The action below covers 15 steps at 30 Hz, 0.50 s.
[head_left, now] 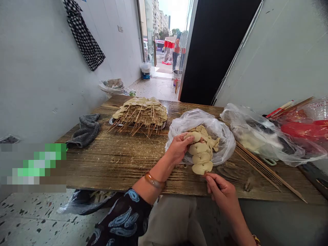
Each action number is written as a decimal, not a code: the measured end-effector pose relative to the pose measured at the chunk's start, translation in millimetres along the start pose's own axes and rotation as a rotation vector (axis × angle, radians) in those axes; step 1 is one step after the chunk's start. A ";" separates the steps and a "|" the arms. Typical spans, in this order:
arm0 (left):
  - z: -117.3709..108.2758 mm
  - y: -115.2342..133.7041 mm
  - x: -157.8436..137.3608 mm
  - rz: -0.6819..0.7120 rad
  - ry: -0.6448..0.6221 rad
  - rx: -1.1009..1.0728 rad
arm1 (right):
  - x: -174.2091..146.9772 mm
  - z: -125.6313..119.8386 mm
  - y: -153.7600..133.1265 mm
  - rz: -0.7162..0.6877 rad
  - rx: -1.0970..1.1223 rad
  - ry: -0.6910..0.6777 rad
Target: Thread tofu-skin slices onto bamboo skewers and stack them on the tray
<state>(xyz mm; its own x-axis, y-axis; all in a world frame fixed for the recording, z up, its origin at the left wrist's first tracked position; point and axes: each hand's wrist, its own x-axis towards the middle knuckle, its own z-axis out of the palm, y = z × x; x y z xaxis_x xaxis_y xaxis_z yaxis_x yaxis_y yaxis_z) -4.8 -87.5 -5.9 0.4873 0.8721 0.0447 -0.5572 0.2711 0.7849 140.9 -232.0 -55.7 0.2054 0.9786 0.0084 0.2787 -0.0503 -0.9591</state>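
My right hand (220, 188) pinches the lower end of a thin wooden skewer, most of it hidden behind a row of flat, pale yellow round slices (201, 158) threaded along it. At the upper end, my left hand (180, 147) grips another such slice (194, 137) between thumb and fingers. Just beyond lies an open clear plastic bag (222, 145) with more loose slices (213, 142) in it. To the left, a tray (164, 125) bears a high stack of filled skewers (142, 114), their stick ends pointing toward me.
Bare skewers (261, 167) lie on the wooden table (123, 167) at right, beside plastic bags (266, 133) and red packaging (304, 131). A grey cloth (85, 130) rests at the left edge. Buckets (146, 72) stand near the open doorway; a person (176, 51) is outside.
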 end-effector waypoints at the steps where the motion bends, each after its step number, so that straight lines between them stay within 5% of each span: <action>1: -0.6 0.2 0.4 0.008 0.023 0.004 | -0.1 -1.1 -0.1 -0.010 -0.029 0.003; 15: -3.3 -5.9 3.1 -0.008 0.067 0.077 | 7.9 -7.3 8.9 -0.151 -0.216 0.091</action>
<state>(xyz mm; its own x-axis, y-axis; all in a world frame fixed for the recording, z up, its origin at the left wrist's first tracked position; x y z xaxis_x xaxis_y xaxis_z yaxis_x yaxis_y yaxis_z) -2.2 -85.0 -12.4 0.4442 0.8959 -0.0010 -0.4988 0.2482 0.8304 152.0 -226.1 -62.1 0.2265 0.9570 0.1815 0.5043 0.0442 -0.8624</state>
